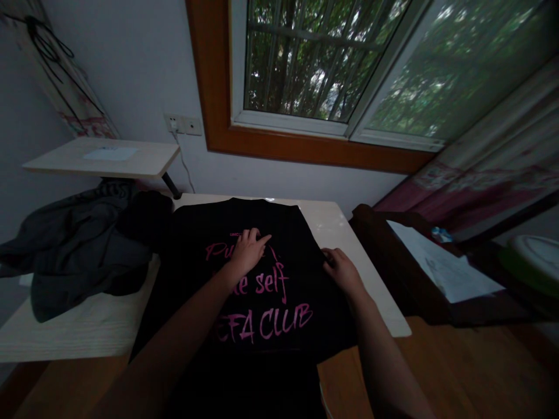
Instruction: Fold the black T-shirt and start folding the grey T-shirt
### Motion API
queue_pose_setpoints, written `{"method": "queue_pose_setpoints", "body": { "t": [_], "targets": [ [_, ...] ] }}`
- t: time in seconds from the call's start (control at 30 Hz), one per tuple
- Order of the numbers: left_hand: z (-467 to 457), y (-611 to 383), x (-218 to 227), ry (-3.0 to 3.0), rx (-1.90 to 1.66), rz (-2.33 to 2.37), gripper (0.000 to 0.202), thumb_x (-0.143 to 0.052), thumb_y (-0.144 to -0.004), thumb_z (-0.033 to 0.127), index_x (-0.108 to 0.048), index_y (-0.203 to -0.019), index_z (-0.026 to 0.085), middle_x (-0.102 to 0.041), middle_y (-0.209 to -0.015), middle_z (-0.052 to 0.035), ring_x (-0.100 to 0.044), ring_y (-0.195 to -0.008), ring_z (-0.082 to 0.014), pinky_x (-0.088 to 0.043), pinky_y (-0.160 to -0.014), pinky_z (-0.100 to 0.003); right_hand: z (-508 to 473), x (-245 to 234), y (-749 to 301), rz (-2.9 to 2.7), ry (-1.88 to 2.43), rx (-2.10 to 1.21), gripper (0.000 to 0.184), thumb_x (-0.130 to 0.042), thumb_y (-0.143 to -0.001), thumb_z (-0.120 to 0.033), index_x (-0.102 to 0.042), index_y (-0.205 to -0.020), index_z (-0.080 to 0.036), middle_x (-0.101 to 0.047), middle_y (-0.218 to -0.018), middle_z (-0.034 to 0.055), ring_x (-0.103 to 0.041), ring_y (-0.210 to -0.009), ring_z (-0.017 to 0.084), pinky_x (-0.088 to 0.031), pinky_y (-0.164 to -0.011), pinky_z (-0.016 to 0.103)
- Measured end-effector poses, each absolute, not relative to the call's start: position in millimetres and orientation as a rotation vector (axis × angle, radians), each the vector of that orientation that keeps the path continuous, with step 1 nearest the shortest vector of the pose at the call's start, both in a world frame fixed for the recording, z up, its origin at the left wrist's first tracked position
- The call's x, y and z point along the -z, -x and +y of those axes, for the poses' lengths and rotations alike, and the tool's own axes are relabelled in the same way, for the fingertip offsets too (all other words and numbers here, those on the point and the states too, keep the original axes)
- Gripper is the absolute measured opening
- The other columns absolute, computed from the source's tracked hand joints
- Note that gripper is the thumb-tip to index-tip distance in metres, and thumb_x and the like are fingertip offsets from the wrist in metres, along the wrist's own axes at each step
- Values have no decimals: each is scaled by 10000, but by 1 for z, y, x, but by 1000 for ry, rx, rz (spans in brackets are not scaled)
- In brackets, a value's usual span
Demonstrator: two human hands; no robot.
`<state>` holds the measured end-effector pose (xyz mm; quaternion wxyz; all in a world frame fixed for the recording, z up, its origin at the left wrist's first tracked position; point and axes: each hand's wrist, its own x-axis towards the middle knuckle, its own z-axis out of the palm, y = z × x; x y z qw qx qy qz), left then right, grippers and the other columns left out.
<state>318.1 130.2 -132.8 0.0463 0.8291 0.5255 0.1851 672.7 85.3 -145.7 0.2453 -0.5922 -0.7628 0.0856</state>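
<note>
A black T-shirt (279,317) with pink lettering lies spread on a pale table, its lower part hanging past the front edge. My left hand (248,251) rests on the upper lettering, thumb stretched out to the right and fingers laid on the cloth, covering some letters. At the shirt's right edge, my right hand (343,269) has thumb and fingers bent together on the black fabric, gripping that edge.
Dark grey and black clothes (82,233) are heaped on the left, under a small raised shelf (152,166) with a paper on it. A dark brown piece of furniture (419,291) bearing white papers (445,265) stands right of the table (371,279). A window (323,64) is behind.
</note>
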Motion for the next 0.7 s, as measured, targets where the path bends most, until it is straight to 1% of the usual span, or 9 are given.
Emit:
{"method": "queue_pose_setpoints", "body": {
  "t": [0.07, 0.2, 0.33, 0.43, 0.53, 0.63, 0.7],
  "targets": [
    [136, -318, 131, -2532, -568, 1590, 402, -539, -981, 283, -634, -1365, 353, -521, -1321, -109, -464, -1184, -316, -496, -950, -472, 82, 144, -671, -2087, 1640, -135, 447, -559, -892, -240, -591, -1338, -241, -611, -1042, 87, -627, -921, 271, -560, -848, 445],
    [143, -317, 136, -2528, -620, 1565, 307, -570, -974, 279, -698, -1247, 338, -503, -1362, -86, -429, -1240, -309, -495, -975, -470, 77, 134, -658, -2170, 1612, 73, 509, -629, -895, -281, -579, -1402, -269, -607, -1211, 136, -567, -1101, 349, -520, -947, 536],
    [146, -317, 148, -2506, -691, 1568, 282, -601, -965, 291, -703, -1224, 337, -504, -1398, -64, -423, -1289, -296, -472, -1043, -474, 78, 123, -632, -2366, 1461, 22, 466, -642, -906, -245, -619, -1366, -323, -626, -1282, 104, -537, -1189, 348, -486, -1001, 552],
    [147, -317, 152, -2509, -719, 1568, 367, -591, -970, 283, -641, -1330, 334, -498, -1448, -66, -417, -1326, -293, -449, -1080, -484, 81, 118, -613, -2460, 1336, -49, 338, -608, -931, -209, -686, -1247, -301, -669, -1230, 86, -572, -1157, 321, -491, -990, 538],
    [147, -317, 153, -2509, -720, 1562, 490, -573, -980, 290, -523, -1465, 337, -516, -1464, -75, -419, -1339, -289, -432, -1095, -489, 82, 117, -602, -2373, 1260, -168, 263, -542, -977, -211, -684, -1191, -268, -702, -1138, 77, -623, -1074, 280, -519, -957, 494],
    [147, -316, 152, -2515, -688, 1544, 510, -572, -978, 290, -508, -1480, 358, -538, -1465, -62, -424, -1336, -288, -429, -1091, -489, 79, 117, -601, -2202, 1239, -239, 235, -505, -1008, -256, -661, -1182, -265, -701, -1091, 78, -640, -1046, 265, -538, -939, 468],
    [146, -315, 151, -2519, -669, 1528, 494, -588, -960, 253, -557, -1439, 367, -548, -1464, -44, -435, -1319, -284, -433, -1084, -486, 75, 117, -604, -2154, 1242, -245, 222, -502, -1011, -279, -661, -1166, -270, -701, -1066, 77, -643, -1034, 269, -542, -930, 473]
  ]
}}
